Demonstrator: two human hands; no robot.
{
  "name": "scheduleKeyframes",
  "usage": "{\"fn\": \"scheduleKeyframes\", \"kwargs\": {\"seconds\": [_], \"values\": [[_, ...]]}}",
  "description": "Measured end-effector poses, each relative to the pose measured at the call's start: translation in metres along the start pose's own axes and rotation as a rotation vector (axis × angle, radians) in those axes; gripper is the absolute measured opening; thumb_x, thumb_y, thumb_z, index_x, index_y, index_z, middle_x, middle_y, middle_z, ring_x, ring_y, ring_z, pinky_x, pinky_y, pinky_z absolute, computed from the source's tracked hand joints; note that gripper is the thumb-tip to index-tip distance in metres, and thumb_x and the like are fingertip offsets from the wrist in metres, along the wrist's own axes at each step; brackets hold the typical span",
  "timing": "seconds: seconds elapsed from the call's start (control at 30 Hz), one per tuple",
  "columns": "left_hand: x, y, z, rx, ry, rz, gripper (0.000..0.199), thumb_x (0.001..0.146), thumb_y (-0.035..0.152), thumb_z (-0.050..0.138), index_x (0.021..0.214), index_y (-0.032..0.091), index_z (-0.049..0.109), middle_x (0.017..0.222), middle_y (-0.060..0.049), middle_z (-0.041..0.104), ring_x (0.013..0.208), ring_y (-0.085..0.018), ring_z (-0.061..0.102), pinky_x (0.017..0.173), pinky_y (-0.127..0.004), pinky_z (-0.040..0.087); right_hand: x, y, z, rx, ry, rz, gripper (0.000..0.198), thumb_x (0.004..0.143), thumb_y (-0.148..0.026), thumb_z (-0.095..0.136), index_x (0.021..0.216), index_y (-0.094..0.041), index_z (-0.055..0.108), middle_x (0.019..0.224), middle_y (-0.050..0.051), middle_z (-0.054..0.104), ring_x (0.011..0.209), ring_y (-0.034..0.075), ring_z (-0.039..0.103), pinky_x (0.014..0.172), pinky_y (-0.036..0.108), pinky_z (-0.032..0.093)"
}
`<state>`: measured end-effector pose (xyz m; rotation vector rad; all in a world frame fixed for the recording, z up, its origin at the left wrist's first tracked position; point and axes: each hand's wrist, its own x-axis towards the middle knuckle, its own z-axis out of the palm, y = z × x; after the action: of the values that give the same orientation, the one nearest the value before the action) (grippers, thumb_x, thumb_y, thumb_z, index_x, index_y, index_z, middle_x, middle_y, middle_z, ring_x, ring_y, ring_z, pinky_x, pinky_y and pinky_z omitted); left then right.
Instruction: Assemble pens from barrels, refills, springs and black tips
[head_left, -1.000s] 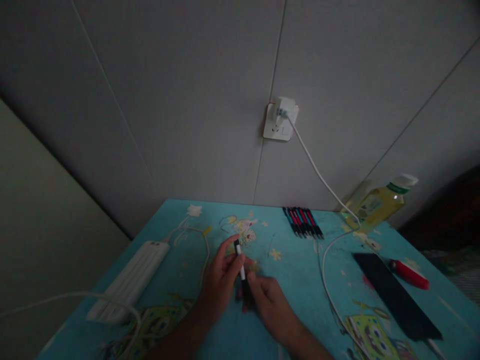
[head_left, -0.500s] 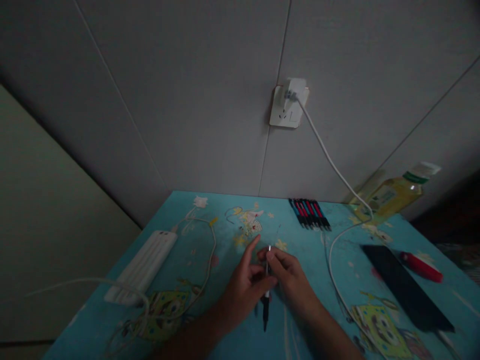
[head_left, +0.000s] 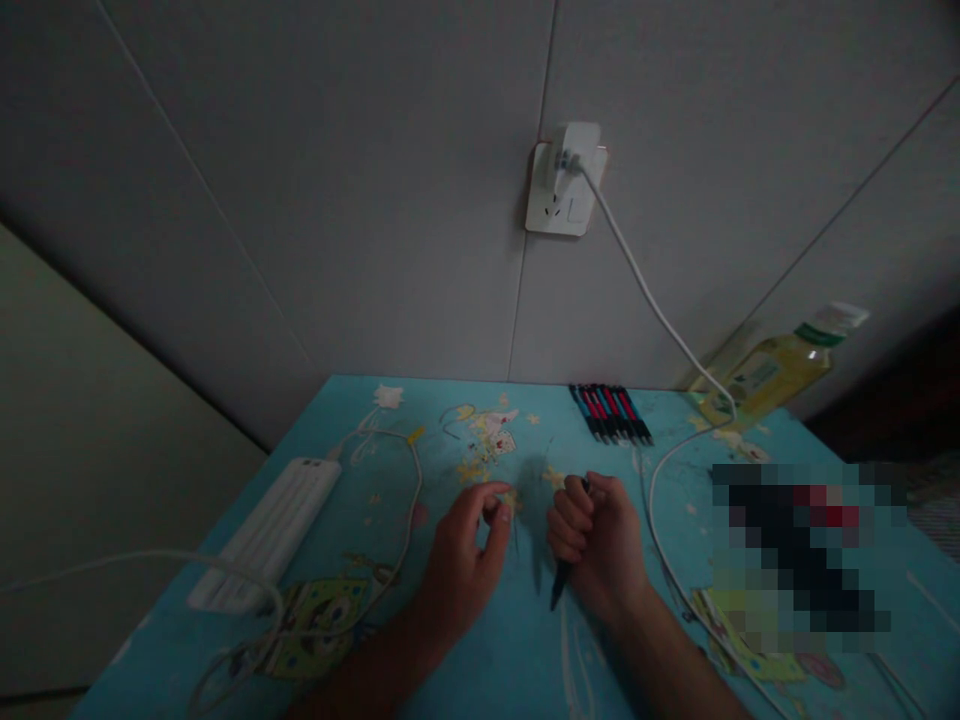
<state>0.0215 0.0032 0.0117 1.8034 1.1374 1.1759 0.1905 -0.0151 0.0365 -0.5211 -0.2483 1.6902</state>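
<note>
My right hand (head_left: 600, 545) is wrapped in a fist around a dark pen (head_left: 559, 585). The pen's pointed black end sticks out below the little finger, slanting down toward the table, and a bit of its other end shows by the thumb. To the left, apart from it, my left hand (head_left: 465, 550) is curled above the table with thumb and forefinger brought together. Whatever may be between those fingertips is too small and dim to make out. Farther back, a row of several black, red and blue pens (head_left: 611, 415) lies side by side near the wall.
A white power strip (head_left: 266, 530) with a looping cable lies left on the blue patterned tablecloth (head_left: 480, 680). A white charger (head_left: 574, 165) sits in the wall socket, its cord (head_left: 637, 275) crossing the right side. A bottle of yellow liquid (head_left: 780, 370) stands back right, near a pixelated dark object (head_left: 802, 560).
My hands have moved apart; both were on the pen before. The pen has gone over into my right fist, and my left hand has let go of it. The view has shifted slightly.
</note>
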Motion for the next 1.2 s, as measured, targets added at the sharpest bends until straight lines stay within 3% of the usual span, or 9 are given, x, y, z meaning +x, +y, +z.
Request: {"fn": "scheduleKeyframes", "kwargs": {"seconds": [0.1,0.37,0.6,0.77,1.0,1.2], "values": [[-0.0001,-0.0004,0.0007,0.029,-0.005,0.003,0.019,0.095,0.025,0.051,0.109,0.019,0.063,0.084,-0.002,0.063,0.078,-0.017,0.058,0.078,-0.027,0.042,-0.0002,0.0010,-0.0022,0.027,-0.041,0.031,0.038,0.078,-0.034,0.056,0.055,-0.022,0.028,0.048,-0.010,0.016,0.040,0.007,0.010,0.034,0.020,0.012],[-0.0027,0.0052,-0.0025,0.022,-0.032,0.045,0.018,0.094,0.025,0.051,0.105,0.018,0.064,0.069,0.002,0.053,0.066,-0.014,0.052,0.067,-0.024,0.041,-0.0014,-0.0013,-0.0003,-0.045,-0.021,-0.007,0.034,0.081,-0.035,0.053,0.058,-0.023,0.031,0.050,-0.010,0.019,0.043,0.008,0.010,0.036,0.020,0.016],[-0.0042,0.0088,-0.0029,0.018,-0.070,0.040,0.019,0.096,0.029,0.047,0.089,0.018,0.061,0.067,0.002,0.054,0.061,-0.013,0.050,0.062,-0.023,0.038,-0.0043,-0.0006,0.0036,-0.084,-0.029,-0.007,0.035,0.083,-0.038,0.052,0.059,-0.023,0.032,0.050,-0.010,0.018,0.043,0.008,0.010,0.037,0.020,0.015],[-0.0063,0.0075,-0.0020,-0.001,-0.059,0.035,0.016,0.096,0.028,0.049,0.092,0.019,0.062,0.069,0.000,0.057,0.063,-0.013,0.052,0.064,-0.024,0.039,-0.0045,-0.0011,0.0043,-0.099,0.000,-0.023,0.035,0.082,-0.037,0.053,0.059,-0.023,0.032,0.050,-0.010,0.019,0.043,0.008,0.010,0.037,0.020,0.014],[-0.0087,0.0067,-0.0002,-0.056,-0.090,0.009,0.015,0.094,0.025,0.052,0.104,0.019,0.062,0.059,0.007,0.040,0.052,-0.010,0.041,0.053,-0.022,0.031,-0.0042,-0.0007,0.0050,-0.071,-0.041,0.034,0.037,0.084,-0.040,0.052,0.059,-0.023,0.029,0.050,-0.009,0.019,0.043,0.008,0.010,0.037,0.021,0.014],[-0.0094,0.0059,0.0009,-0.080,-0.102,0.007,0.022,0.094,0.026,0.051,0.112,0.019,0.060,0.061,0.007,0.041,0.053,-0.010,0.041,0.054,-0.022,0.031,-0.0033,0.0001,0.0052,-0.083,-0.034,-0.009,0.037,0.083,-0.037,0.053,0.060,-0.023,0.028,0.050,-0.010,0.019,0.042,0.008,0.010,0.037,0.021,0.014]]}}
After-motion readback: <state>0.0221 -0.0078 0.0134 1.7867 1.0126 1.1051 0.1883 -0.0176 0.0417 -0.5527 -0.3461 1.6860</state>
